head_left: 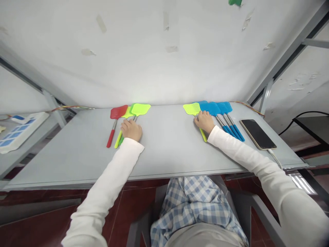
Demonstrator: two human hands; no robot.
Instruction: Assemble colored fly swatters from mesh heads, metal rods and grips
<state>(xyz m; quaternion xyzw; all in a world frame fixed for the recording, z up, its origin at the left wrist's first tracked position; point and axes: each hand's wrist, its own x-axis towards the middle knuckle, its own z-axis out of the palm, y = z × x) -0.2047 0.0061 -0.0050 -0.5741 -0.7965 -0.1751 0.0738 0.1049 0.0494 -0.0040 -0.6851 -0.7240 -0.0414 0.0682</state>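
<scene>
On the left of the table, my left hand (pixel 131 129) is curled over the shafts of the fly swatters there. A lime-yellow fly swatter (pixel 141 109) lies on top, its handle hidden beneath that hand. Under and beside it are a green, a yellow and a red fly swatter (pixel 119 112), heads towards the wall. At the right, my right hand (pixel 205 120) has its fingers closed around the shaft of another lime-yellow fly swatter (pixel 192 108), whose handle end shows below the hand. Several blue fly swatters (pixel 224 107) overlap just right of that hand.
A smartphone (pixel 258 134) with a white cable lies near the right end of the grey table (pixel 164 147). A white wall (pixel 164 68) stands behind. Metal frame posts rise on both sides. At far left is a white-and-blue object (pixel 20 130) on another surface.
</scene>
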